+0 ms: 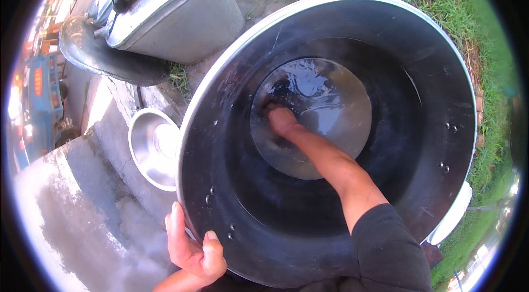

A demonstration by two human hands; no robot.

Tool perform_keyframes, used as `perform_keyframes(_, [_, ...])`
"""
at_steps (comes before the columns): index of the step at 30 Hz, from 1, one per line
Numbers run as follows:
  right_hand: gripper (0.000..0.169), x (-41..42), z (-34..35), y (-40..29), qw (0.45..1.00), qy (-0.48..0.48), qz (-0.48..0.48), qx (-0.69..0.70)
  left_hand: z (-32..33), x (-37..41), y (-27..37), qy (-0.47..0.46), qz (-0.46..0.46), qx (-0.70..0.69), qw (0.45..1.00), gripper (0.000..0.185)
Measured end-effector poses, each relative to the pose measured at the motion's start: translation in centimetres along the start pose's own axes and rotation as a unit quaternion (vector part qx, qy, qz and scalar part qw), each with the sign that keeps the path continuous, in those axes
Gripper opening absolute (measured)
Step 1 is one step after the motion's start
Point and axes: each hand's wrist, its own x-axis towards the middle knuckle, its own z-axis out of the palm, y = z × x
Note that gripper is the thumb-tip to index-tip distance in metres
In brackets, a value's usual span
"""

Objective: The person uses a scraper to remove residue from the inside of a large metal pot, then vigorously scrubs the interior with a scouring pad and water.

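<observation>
A large, deep metal pot [417, 209] with a dark inner wall and a bright rim tilts toward me. Murky, reflective water [343, 106] lies at its bottom. My right arm reaches down inside, and my right hand [283, 121] dips into the water near its left side. The fingers are under the surface, so whether they hold anything is hidden. At the lower left of the rim, my left hand [196, 252] grips the pot's outer side, with the thumb by the rim and one finger pointing up.
Left of the pot, a shiny steel basin [144, 151] sits on the concrete ledge [99, 172]. Beyond it stand a grey metal container [186, 19] with a black wrapped handle and a dark curved metal pan [124, 64]. Grass [492, 143] borders the right; a blue vehicle [41, 97] is at far left.
</observation>
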Motion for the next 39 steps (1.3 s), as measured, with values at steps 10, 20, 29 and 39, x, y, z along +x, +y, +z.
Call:
perform_keyframes(10, [0.016, 6.0, -7.6, 13.4, 0.826, 0.338, 0.407, 0.192, -1.1, -0.7, 0.0, -0.098, -0.024, -0.085, 0.991, 0.069])
perform_keyframes(20, [0.035, -6.4, -1.5, -1.0, 0.992, -0.088, 0.001, -0.087, -0.8, 0.1, -0.8, -0.019, 0.063, 0.034, 0.997, 0.062])
perform_keyframes(29, [0.037, 2.8, -11.6, 5.4, 0.956, 0.177, 0.078, -0.219, -0.4, 0.6, -0.9, -0.014, 0.083, 0.041, 0.996, 0.064])
perform_keyframes(39, [0.019, -6.5, 6.3, -4.2, 0.999, 0.035, -0.040, -0.005, -0.2, 0.2, -0.8, -0.039, 0.070, 0.032, 0.996, 0.066])
